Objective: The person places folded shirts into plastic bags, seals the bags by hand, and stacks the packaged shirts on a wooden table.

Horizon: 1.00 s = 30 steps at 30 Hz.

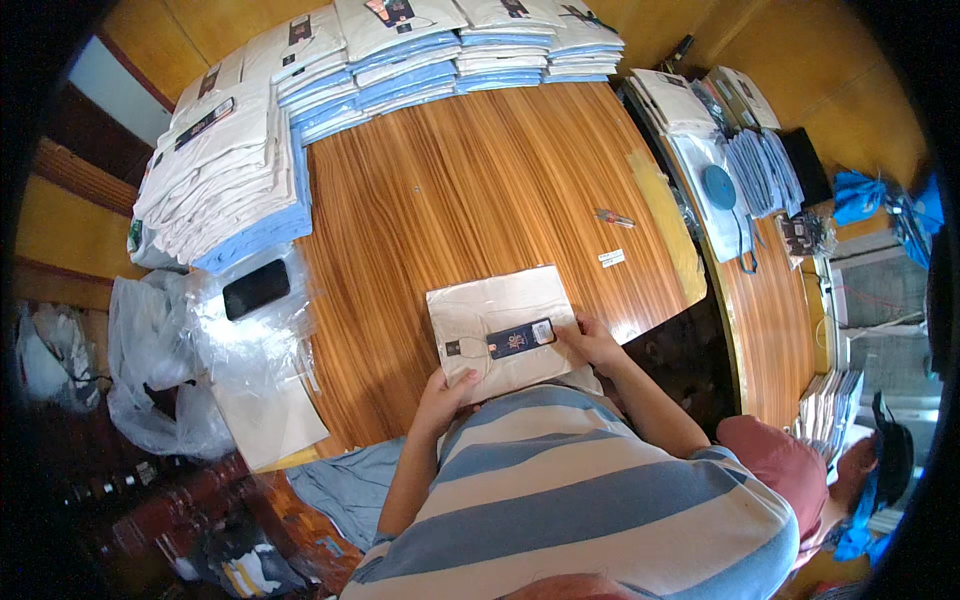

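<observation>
A folded cream garment (pixel 495 305) lies on the wooden table (pixel 480 180) just in front of me, with a dark hang tag (pixel 520 338) on its near half. My left hand (pixel 445 390) grips the garment's near left corner. My right hand (pixel 590 342) rests on its right edge, fingers touching beside the tag. My striped shirt hides the garment's nearest edge.
Stacks of folded cream and light blue garments (pixel 225 170) line the table's left and far sides (pixel 440 50). Clear plastic bags (pixel 250 340) with a black phone (pixel 256 289) lie at left. A small red-handled tool (pixel 614 217) and a white label (pixel 611 258) lie right. Another person (pixel 800 470) sits lower right.
</observation>
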Each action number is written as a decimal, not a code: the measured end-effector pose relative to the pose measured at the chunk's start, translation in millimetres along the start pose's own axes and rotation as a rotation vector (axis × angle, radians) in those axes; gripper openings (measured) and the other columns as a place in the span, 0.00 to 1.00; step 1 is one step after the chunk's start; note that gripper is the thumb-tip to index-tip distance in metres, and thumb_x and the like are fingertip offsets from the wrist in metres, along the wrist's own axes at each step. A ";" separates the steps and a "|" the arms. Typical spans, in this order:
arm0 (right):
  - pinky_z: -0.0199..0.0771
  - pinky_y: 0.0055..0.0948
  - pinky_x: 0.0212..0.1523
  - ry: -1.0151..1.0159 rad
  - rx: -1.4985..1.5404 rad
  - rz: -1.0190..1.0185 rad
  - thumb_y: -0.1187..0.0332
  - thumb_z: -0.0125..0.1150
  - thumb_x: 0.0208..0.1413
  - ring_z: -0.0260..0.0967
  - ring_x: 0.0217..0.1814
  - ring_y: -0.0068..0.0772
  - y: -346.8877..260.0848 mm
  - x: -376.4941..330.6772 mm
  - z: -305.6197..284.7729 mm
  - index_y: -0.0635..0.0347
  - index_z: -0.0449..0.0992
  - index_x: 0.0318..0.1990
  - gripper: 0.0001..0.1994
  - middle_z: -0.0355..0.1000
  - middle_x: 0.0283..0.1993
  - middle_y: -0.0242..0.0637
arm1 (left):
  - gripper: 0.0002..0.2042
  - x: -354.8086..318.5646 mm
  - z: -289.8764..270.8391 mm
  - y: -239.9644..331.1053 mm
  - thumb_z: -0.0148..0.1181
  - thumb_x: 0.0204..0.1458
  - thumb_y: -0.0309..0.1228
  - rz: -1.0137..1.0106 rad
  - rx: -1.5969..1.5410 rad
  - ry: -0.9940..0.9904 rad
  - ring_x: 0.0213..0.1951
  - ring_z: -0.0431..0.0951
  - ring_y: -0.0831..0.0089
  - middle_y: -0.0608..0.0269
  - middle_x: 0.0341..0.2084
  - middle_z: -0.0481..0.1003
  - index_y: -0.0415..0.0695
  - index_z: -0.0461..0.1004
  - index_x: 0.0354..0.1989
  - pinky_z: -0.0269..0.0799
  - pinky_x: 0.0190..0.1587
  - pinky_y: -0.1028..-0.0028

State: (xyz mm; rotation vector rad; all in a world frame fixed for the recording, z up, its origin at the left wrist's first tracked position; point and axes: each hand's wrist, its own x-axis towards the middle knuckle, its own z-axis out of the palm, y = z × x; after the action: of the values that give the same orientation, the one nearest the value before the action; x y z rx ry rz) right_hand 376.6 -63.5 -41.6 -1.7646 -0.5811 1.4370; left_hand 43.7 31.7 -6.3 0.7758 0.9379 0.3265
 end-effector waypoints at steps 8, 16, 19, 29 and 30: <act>0.75 0.32 0.57 -0.118 0.208 -0.104 0.68 0.65 0.66 0.73 0.57 0.32 -14.7 38.7 -29.8 0.63 0.66 0.66 0.24 0.76 0.57 0.39 | 0.19 9.3 37.1 28.0 0.61 0.65 0.38 -0.010 -0.083 0.022 0.28 0.83 0.71 0.59 0.39 0.82 0.42 0.70 0.59 0.72 0.21 0.79; 0.71 0.33 0.63 0.001 -0.064 -0.645 0.73 0.61 0.66 0.71 0.62 0.35 -114.4 117.0 -85.1 0.67 0.65 0.68 0.24 0.73 0.62 0.43 | 0.31 35.7 78.5 33.0 0.49 0.68 0.58 0.070 -0.170 0.302 0.38 0.84 0.63 0.53 0.52 0.80 0.46 0.63 0.68 0.80 0.39 0.64; 0.73 0.32 0.60 0.231 0.275 -0.485 0.71 0.61 0.67 0.73 0.58 0.33 -208.6 128.1 -107.1 0.66 0.68 0.64 0.21 0.76 0.57 0.42 | 0.25 31.4 74.0 -2.6 0.49 0.70 0.52 0.003 -0.184 0.433 0.40 0.86 0.61 0.51 0.55 0.79 0.45 0.64 0.65 0.81 0.38 0.67; 0.74 0.31 0.58 0.191 0.289 -0.437 0.65 0.66 0.63 0.74 0.60 0.36 -223.2 330.2 -305.3 0.68 0.68 0.66 0.27 0.75 0.62 0.47 | 0.17 37.4 100.4 -17.6 0.52 0.71 0.40 0.067 -0.045 0.534 0.37 0.86 0.64 0.56 0.50 0.81 0.44 0.68 0.61 0.81 0.36 0.69; 0.73 0.33 0.60 0.239 0.092 -0.440 0.60 0.66 0.63 0.74 0.61 0.39 -229.2 345.3 -333.8 0.69 0.67 0.67 0.30 0.75 0.62 0.48 | 0.17 42.6 95.9 -21.0 0.52 0.71 0.40 0.090 -0.079 0.516 0.37 0.86 0.65 0.56 0.49 0.81 0.44 0.68 0.61 0.80 0.35 0.70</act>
State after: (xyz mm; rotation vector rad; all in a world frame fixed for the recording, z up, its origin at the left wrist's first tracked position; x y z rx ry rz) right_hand 813.4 240.5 -47.5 -1.5825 -0.7098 0.9226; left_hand 145.0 -2.1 -13.1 0.6723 1.3654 0.6584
